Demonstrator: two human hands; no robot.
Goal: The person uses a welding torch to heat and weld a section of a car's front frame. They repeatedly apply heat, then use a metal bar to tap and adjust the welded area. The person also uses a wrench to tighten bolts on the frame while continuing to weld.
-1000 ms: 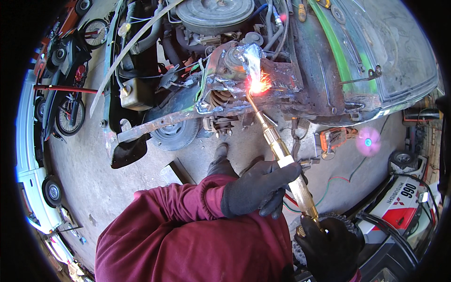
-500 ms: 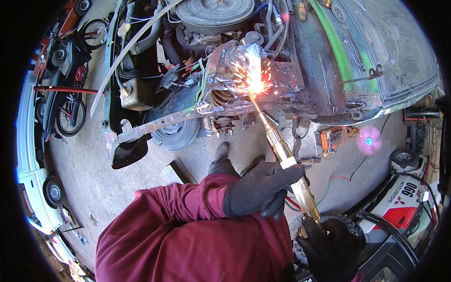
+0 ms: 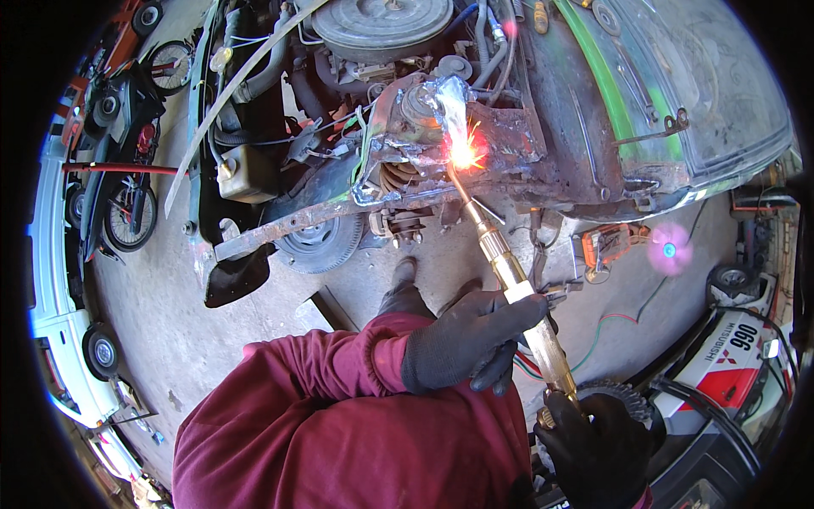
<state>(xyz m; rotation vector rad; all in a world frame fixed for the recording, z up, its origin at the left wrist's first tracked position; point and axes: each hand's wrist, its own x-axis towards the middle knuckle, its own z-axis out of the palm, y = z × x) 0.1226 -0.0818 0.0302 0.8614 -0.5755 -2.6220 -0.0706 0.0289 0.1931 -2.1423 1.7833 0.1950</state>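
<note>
A long brass gas torch [image 3: 502, 254] runs from my waist up to the rusty metal of a vehicle's engine bay. My left hand [image 3: 475, 339], in a black glove, wraps round the torch's handle from the left. Lower down, my gloved right hand [image 3: 600, 445] grips its rear end beside a knurled brass knob [image 3: 546, 417]. At the tip, a bright orange glow with sparks [image 3: 465, 156] covers the spot where it meets the rusty inner panel [image 3: 513, 140], and the metal under it is hidden by the glare. Pale smoke or glare rises above it. A coil spring [image 3: 398, 176] shows left of the sparks.
A round air cleaner [image 3: 386, 30] tops the engine. Wrenches [image 3: 585, 140] lie on the fender at right. An orange tool [image 3: 612, 244], red and green hoses [image 3: 606, 320] and a tyre [image 3: 318, 246] are on the floor. Motorcycles [image 3: 127, 187] stand at left.
The spray of sparks has shrunk, and the torch tip has shifted slightly left. Both hands keep their grip on the torch; the view has moved a little.
</note>
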